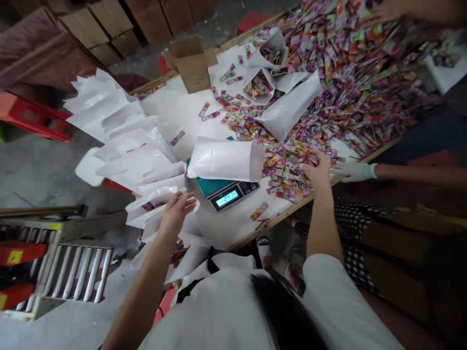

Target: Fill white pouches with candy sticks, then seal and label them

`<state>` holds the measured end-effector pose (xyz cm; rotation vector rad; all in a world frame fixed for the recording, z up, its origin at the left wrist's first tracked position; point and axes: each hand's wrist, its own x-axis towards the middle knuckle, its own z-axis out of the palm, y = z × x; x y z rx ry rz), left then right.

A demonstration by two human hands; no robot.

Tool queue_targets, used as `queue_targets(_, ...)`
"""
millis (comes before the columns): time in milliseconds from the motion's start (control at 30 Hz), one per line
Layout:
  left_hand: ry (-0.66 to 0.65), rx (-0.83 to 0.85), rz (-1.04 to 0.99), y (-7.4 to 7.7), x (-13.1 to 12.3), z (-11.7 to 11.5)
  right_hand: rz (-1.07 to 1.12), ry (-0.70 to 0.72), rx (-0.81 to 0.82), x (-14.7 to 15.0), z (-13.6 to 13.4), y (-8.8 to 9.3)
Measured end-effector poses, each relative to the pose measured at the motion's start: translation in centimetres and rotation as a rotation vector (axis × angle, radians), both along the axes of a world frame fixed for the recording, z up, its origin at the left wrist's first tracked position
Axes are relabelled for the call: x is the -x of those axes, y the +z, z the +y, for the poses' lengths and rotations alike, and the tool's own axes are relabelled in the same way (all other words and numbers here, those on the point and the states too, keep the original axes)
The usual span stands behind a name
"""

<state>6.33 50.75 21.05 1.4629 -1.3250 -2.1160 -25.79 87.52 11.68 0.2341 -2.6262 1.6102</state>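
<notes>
A white padded mailer bag (224, 159) lies on the scale (228, 196), whose lit display appears to read 2414. My left hand (178, 210) is left of the scale, over the edge of an upright white bag (146, 206) with packets inside. Its fingers are stretched out and it holds nothing that I can see. Over the near edge of the heap of small colourful packets (350, 82) is my right hand (318, 167), fingers curled around a few reddish packets (307, 156). How many it grips is hidden.
Several filled white bags (124, 126) stand in a row at left. Open bags (259, 85) and a cardboard box (191, 68) are toward the back. A co-worker's gloved hand (352, 171) is beside my right hand; another person's hand (386, 12) reaches in at top right. A roller conveyor (78, 272) stands lower left.
</notes>
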Motion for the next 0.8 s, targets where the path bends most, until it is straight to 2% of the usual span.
queue_targets(133, -0.011, -0.01, 0.015, -0.2, 0.1, 0.3, -0.015, -0.14, 0.022, -1.0, 3.3, -1.3)
queue_targets(267, -0.02, -0.008, 0.035, -0.3, 0.2, 0.4, -0.026, -0.21, 0.084, -1.4, 4.6, -1.8)
queue_targets(400, -0.015, -0.009, 0.01, -0.4, 0.1, 0.2, -0.02, -0.305, 0.005, 1.9, 5.0, -1.0)
queue_targets(500, -0.025, -0.007, -0.005, -0.4, 0.0, 0.1, -0.107, -0.315, -0.229, 5.1, 4.1, 0.4)
queue_targets(567, -0.023, -0.013, -0.012, -0.4, 0.0, 0.1, -0.126, -0.251, -0.386, 5.7, 1.8, 1.2)
queue_targets(600, -0.019, -0.017, -0.018, -0.5, 0.1, 0.1, -0.114, -0.162, -0.416, 5.4, 0.0, 1.3)
queue_targets(667, -0.011, -0.022, -0.034, -0.7, 0.2, 0.2, -0.081, 0.155, -0.362, 3.4, -4.9, 0.9)
queue_targets(733, -0.017, -0.023, -0.054, -0.9, 0.5, 0.1, -0.096, 0.531, -0.24, 0.3, -10.5, -0.4)
queue_targets(767, -0.021, -0.022, -0.061, -1.1, 0.6, 0.1, -0.078, 0.599, -0.211, -1.2, -13.2, -1.3)
queue_targets(800, -0.026, -0.021, -0.063, -1.2, 0.8, 0.1, -0.05, 0.565, -0.211, -2.6, -15.6, -2.2)
